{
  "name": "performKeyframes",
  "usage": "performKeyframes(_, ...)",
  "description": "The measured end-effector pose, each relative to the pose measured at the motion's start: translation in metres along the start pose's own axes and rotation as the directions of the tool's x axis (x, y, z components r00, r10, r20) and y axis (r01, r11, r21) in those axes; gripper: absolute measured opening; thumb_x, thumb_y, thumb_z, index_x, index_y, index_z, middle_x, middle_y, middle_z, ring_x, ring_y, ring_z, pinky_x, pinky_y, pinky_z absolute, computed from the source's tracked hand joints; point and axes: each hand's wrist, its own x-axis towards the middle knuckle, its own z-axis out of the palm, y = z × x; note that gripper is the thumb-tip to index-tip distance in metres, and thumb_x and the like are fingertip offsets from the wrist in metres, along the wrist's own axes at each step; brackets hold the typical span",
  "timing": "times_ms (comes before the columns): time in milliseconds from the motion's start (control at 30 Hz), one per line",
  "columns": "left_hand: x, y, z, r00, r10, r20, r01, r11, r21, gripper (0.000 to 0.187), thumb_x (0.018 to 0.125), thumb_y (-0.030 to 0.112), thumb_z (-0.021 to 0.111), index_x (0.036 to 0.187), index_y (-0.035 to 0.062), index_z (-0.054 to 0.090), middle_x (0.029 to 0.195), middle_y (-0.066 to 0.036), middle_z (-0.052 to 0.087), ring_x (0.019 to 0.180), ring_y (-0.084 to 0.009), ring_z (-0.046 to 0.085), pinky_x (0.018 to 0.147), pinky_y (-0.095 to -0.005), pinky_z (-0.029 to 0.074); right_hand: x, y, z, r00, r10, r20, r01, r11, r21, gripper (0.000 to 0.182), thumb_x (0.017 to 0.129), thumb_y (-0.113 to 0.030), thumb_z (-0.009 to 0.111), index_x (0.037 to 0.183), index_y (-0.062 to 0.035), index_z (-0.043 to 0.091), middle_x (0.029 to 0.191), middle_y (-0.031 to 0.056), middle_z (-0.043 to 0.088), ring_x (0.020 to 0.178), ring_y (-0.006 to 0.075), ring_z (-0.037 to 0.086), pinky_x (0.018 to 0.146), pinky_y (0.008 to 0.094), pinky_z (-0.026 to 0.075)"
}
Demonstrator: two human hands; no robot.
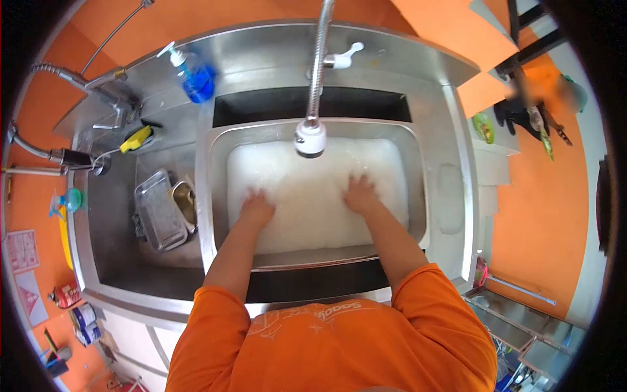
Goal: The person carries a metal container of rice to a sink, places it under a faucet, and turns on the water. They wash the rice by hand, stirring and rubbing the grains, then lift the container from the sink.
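Note:
A large rectangular metal tub (pixel 419 170) sits across the sink basin, filled with cloudy whitish water (pixel 307 222) over what looks like pale grain, perhaps rice. My left hand (pixel 258 208) rests at the surface in the tub's left half, fingers apart and partly sunk in. On the right side my right hand (pixel 359 195) lies in the same liquid, its fingers spread and the tips partly covered. Neither hand shows anything gripped. Above the tub's far edge hangs a faucet spout (pixel 310 138) on a flexible metal hose, with no water visibly running.
Left of the tub, a second basin holds a clear tray (pixel 162 212) and a metal container (pixel 183 199). A blue soap bottle (pixel 196 78) stands behind, near a yellow sponge (pixel 136 140). Another person (pixel 545 91) is at the upper right. A white tap handle (pixel 346 57) is behind the spout.

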Motion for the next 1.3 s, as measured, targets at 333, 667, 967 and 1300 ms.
performKeyframes(333,-0.050,0.072,-0.035,0.969,0.224,0.099,-0.229,0.973,0.036,0.060,0.079,0.040,0.049,0.125,0.0057,0.034,0.136,-0.018,0.017,0.125,-0.0361,0.016,0.098,-0.0566,0.013,-0.073,-0.035,-0.071,0.866,-0.478,-0.146,0.500,0.837,0.223,0.064,0.078,-0.042,0.051,0.128,-0.0110,0.028,0.123,0.0251,0.037,0.114,0.0346,0.038,0.094,0.0402,0.032)
performKeyframes(667,-0.049,0.083,-0.022,0.950,0.212,-0.230,-0.206,0.977,0.053,0.070,0.072,0.042,0.057,0.131,0.0207,0.027,0.139,-0.016,0.006,0.127,-0.0369,0.008,0.094,-0.0627,0.009,-0.042,-0.018,0.016,0.848,-0.397,-0.351,0.383,0.917,-0.112,0.074,0.072,-0.047,0.056,0.132,-0.0177,0.023,0.134,0.0217,0.018,0.123,0.0408,0.017,0.094,0.0574,0.018)
performKeyframes(967,0.000,0.065,0.043,0.995,-0.038,-0.090,0.073,0.897,0.435,0.078,0.071,0.043,0.056,0.133,0.0127,0.019,0.139,-0.018,0.003,0.126,-0.0407,0.007,0.097,-0.0564,0.016,-0.042,-0.015,0.020,0.937,-0.349,0.015,0.348,0.935,0.067,0.078,0.074,-0.049,0.050,0.132,-0.0076,0.019,0.134,0.0257,0.014,0.124,0.0418,0.014,0.099,0.0508,0.016)
performKeyframes(1300,-0.010,0.057,0.023,0.934,0.327,0.144,-0.325,0.945,-0.036,0.075,0.066,0.030,0.064,0.127,0.0065,0.028,0.128,-0.021,0.029,0.116,-0.0338,0.033,0.092,-0.0391,0.034,-0.018,-0.033,0.063,0.730,-0.678,0.085,0.614,0.706,0.354,0.085,0.063,-0.028,0.066,0.128,0.0010,0.020,0.123,0.0234,0.037,0.114,0.0343,0.036,0.093,0.0437,0.030)
